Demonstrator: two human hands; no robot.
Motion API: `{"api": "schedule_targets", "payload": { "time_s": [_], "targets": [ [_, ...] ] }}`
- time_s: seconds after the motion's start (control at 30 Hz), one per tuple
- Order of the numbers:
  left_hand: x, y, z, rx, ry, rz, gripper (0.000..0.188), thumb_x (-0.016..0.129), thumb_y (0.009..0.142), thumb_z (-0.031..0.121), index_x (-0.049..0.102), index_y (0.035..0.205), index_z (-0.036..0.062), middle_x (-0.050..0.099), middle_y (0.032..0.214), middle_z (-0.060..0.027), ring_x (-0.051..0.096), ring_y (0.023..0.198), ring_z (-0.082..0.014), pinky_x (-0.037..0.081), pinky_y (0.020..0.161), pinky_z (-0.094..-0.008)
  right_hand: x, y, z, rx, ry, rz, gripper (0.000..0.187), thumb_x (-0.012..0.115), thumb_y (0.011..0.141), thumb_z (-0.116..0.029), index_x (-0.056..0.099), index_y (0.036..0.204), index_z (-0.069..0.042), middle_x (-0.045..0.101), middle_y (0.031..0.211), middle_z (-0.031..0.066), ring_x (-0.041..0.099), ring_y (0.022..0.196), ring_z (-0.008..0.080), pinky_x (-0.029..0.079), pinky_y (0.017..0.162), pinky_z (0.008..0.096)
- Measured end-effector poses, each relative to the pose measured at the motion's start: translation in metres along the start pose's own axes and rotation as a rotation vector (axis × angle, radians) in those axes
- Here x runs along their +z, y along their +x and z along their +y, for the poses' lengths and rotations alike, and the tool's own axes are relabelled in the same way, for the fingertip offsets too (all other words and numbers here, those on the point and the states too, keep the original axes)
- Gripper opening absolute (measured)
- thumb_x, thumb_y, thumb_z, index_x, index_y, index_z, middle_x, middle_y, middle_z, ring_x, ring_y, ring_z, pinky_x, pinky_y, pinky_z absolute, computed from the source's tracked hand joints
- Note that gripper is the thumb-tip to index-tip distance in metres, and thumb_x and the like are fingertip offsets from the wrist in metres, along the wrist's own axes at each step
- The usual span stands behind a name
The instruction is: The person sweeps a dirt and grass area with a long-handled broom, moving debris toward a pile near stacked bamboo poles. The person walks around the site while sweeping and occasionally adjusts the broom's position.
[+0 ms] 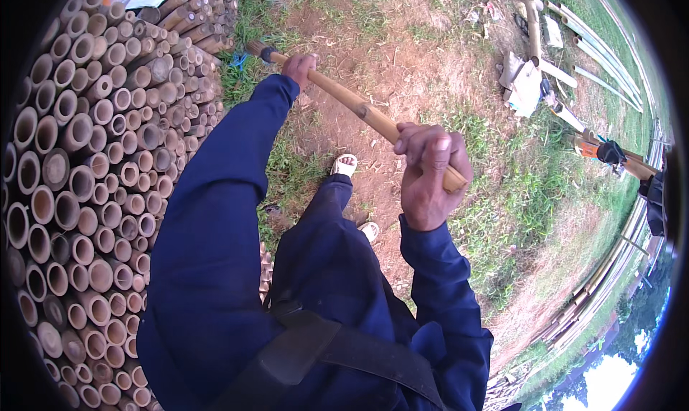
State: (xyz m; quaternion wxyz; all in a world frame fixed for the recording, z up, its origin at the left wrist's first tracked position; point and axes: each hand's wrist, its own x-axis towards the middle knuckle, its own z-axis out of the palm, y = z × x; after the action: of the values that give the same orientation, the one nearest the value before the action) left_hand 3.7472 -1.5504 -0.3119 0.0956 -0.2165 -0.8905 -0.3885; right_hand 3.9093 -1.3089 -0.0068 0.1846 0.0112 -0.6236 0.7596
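Note:
A yellowish bamboo pole (347, 99) slants across in front of me, from the far left down to the near right. My left hand (300, 70) is closed round its far part, close to a dark band and a brownish, bristly-looking tip (256, 48). Nearer to me, my right hand (433, 170) wraps its fingers round the other end, and the pole's cut butt sticks out just past the palm. What the bristly tip is made of is too small to tell.
A tall stack of cut bamboo tubes (86, 195) fills the left side, open ends facing out. Bare soil and grass (517, 195) lie ahead and right. Bamboo poles (535, 23) and a whitish sack (522, 84) lie at the far right. Another person's gloved hand (611, 152) is at the right edge.

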Motion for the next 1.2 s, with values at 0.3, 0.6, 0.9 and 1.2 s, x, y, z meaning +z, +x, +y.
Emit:
{"api": "schedule_targets", "payload": {
  "time_s": [0.3, 0.6, 0.9, 1.2],
  "targets": [
    [-0.009, 0.043, 0.308, -0.179, -0.601, -0.502, 0.021, 0.057, 0.090, 0.024, 0.067, 0.081, 0.0088, 0.065, 0.069, -0.0102, 0.062, 0.063, -0.0322, 0.050, 0.066, -0.0450, -0.092, 0.034, -0.243, -0.341, 0.114, 0.094, 0.035, 0.055, 0.095, -0.022, 0.038, 0.065, -0.017, 0.032, 0.052, -0.0037, 0.036, 0.050, 0.0091, 0.039, 0.073, 0.0307],
    [-0.001, 0.039, 0.162, -0.447, -0.635, -0.002, 0.042, 0.051, 0.091, 0.033, 0.065, 0.068, 0.0004, 0.062, 0.060, -0.0136, 0.062, 0.059, -0.0250, 0.049, 0.065, -0.0408, -0.036, 0.035, -0.121, -0.157, 0.009, -0.085, 0.037, 0.042, 0.105, -0.029, 0.040, 0.072, -0.014, 0.036, 0.055, -0.0034, 0.038, 0.049, 0.0104, 0.043, 0.064, 0.0326],
    [0.117, 0.000, 0.394, -0.257, -0.907, -0.727, 0.033, 0.047, 0.095, 0.025, 0.070, 0.084, 0.0046, 0.066, 0.073, -0.0162, 0.064, 0.068, -0.0295, 0.051, 0.073, -0.0423, -0.087, -0.011, -0.242, -0.304, -0.349, 0.322, 0.042, 0.041, 0.105, -0.031, 0.031, 0.067, -0.016, 0.025, 0.054, -0.0037, 0.025, 0.047, 0.0072, 0.036, 0.058, 0.0259],
    [0.085, -0.047, 0.500, 0.054, -0.988, -0.684, 0.038, 0.035, 0.093, 0.031, 0.051, 0.067, 0.0085, 0.049, 0.062, -0.0088, 0.048, 0.063, -0.0274, 0.037, 0.075, -0.0414, -0.160, -0.109, -0.354, -0.447, 0.017, 0.258, 0.041, 0.058, 0.091, -0.023, 0.034, 0.059, -0.020, 0.031, 0.047, -0.0067, 0.032, 0.041, 0.0068, 0.037, 0.059, 0.0250]
  ]
}}
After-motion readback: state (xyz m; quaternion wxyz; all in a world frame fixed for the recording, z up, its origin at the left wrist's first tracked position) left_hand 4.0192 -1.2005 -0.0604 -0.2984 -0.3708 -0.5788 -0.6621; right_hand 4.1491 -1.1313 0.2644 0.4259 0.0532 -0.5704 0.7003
